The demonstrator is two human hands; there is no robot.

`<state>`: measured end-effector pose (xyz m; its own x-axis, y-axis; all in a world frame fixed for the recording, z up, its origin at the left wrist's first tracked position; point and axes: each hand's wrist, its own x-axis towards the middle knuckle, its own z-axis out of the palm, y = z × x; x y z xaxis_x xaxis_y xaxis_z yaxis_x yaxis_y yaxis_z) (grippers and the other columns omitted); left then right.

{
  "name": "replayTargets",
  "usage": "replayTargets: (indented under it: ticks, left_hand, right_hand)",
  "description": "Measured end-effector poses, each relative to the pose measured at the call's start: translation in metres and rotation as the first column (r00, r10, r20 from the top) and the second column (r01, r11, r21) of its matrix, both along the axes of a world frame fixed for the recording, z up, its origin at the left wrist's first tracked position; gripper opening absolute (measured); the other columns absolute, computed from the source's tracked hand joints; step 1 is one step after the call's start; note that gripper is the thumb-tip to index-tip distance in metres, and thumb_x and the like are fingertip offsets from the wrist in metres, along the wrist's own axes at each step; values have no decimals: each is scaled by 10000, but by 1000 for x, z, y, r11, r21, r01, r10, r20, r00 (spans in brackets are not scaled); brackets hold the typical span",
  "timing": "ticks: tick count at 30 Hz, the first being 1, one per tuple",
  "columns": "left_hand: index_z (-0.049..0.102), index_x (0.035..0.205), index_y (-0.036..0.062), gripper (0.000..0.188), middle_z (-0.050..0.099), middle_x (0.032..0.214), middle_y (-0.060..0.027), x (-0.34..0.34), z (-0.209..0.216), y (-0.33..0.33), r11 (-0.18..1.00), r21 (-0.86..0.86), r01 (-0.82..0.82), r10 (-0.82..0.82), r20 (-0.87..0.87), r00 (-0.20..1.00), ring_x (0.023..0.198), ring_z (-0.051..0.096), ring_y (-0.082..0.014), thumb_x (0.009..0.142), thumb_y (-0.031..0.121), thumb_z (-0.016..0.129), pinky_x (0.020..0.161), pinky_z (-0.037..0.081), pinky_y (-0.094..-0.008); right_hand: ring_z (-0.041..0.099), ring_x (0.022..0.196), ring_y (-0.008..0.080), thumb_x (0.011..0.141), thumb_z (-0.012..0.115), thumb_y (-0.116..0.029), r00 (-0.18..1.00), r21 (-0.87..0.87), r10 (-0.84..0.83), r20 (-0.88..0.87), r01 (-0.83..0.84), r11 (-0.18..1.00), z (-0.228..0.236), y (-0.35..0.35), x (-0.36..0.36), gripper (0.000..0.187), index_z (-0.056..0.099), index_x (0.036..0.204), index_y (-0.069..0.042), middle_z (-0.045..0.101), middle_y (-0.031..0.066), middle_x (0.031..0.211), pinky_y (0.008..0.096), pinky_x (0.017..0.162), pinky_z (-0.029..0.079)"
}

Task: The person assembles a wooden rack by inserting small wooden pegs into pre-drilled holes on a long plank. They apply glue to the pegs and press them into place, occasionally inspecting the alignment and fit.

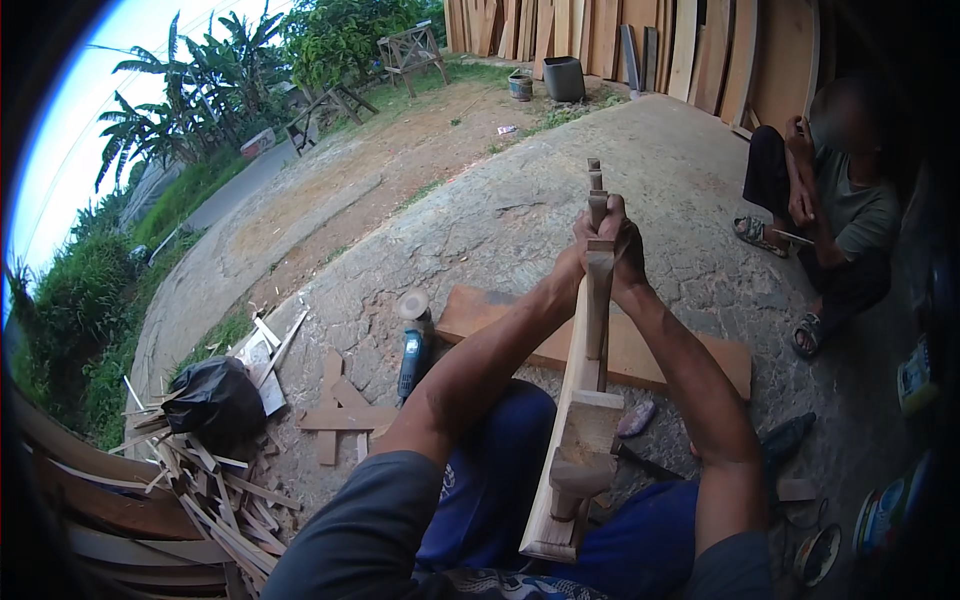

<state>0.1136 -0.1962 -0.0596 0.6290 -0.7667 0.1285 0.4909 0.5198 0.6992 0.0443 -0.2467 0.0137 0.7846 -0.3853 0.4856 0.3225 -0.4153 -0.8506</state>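
Observation:
A long pale wooden workpiece [571, 390], with stepped blocks along its length, points away from me between my knees. Its near end is close to my lap and its far end rises above my hands. My left hand [583, 234] is closed around the far part from the left side. Against it, my right hand [628, 250] is wrapped round the same part from the right. The fingers of both hands are partly hidden by the wood and by each other. Below the workpiece a wide brown board [680, 358] lies across the ground.
A teal angle grinder [411, 355] rests left of my arms, near crossed wood offcuts [340, 405]. Scrap strips and a black plastic bag [213, 397] lie farther left. A dark power tool [788, 437] is at right. Another person [850, 190] sits at far right; planks [640, 45] lean behind.

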Motion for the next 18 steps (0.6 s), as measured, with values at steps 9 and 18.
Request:
replayTargets:
  ticks: [9,18]
  left_hand:
    - [558,1109,76,292,614,940,-51,1,-5,-4,999,30,24,-22,-68,997,782,629,-148,988,339,526,714,530,-290]
    - [567,1085,68,272,627,916,-57,4,-8,-7,998,46,45,-38,-138,990,743,645,-150,984,319,544,667,549,-283]
  right_hand:
    - [471,626,84,891,641,-98,979,206,150,138,-177,962,-11,-4,6,235,414,949,-77,495,-14,704,260,594,447]
    - [470,639,89,924,569,-148,983,176,139,120,-159,971,-8,-5,4,172,410,901,-85,504,-22,716,252,602,435]
